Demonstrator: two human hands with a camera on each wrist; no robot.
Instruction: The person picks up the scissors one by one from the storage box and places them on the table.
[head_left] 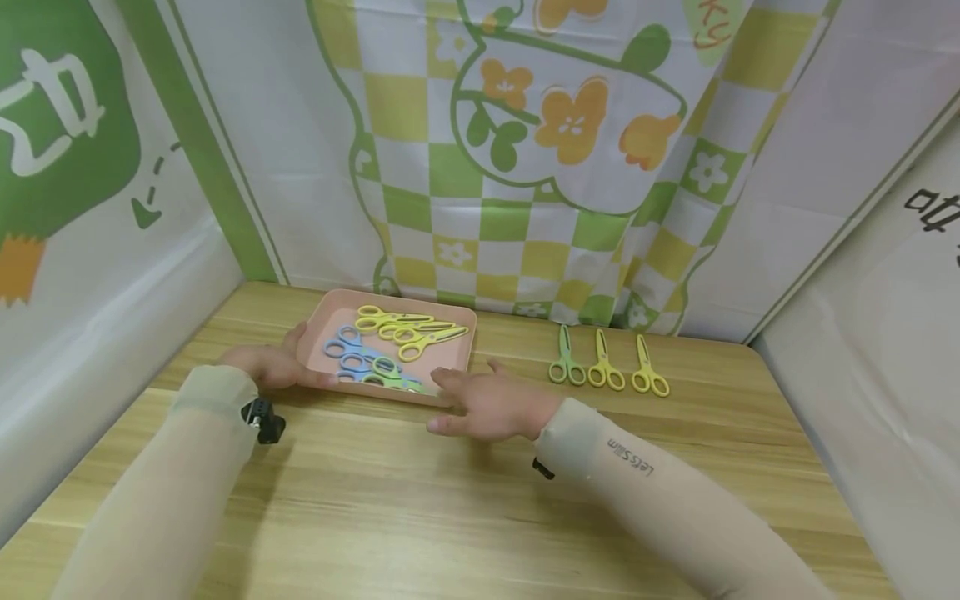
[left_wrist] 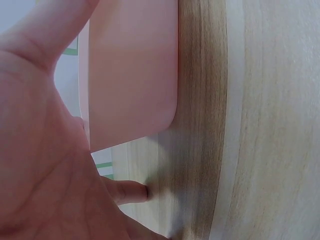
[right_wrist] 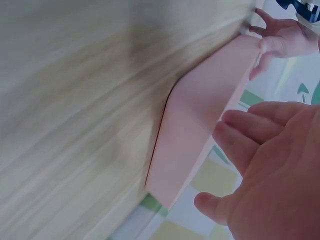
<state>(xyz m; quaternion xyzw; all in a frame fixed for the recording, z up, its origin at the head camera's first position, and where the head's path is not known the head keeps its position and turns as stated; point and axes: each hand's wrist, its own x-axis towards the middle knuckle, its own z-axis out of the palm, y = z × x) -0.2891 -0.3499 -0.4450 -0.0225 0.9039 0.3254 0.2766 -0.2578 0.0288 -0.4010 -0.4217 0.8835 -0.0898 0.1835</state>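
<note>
A shallow pink tray stands at the back left of the table, holding several scissors: yellow scissors, blue scissors and green scissors. My left hand touches the tray's front left corner, thumb along the front rim and the other fingers spread down its left side. In the left wrist view the palm lies against the corner, with fingertips low near the tabletop. At the front right corner is my right hand, fingers extended and fingertips right at the rim, holding nothing.
Right of the tray, green-handled scissors and two yellow pairs, the middle yellow scissors and the rightmost yellow scissors, lie in a row, blades toward the back. A checkered curtain hangs behind the wooden table.
</note>
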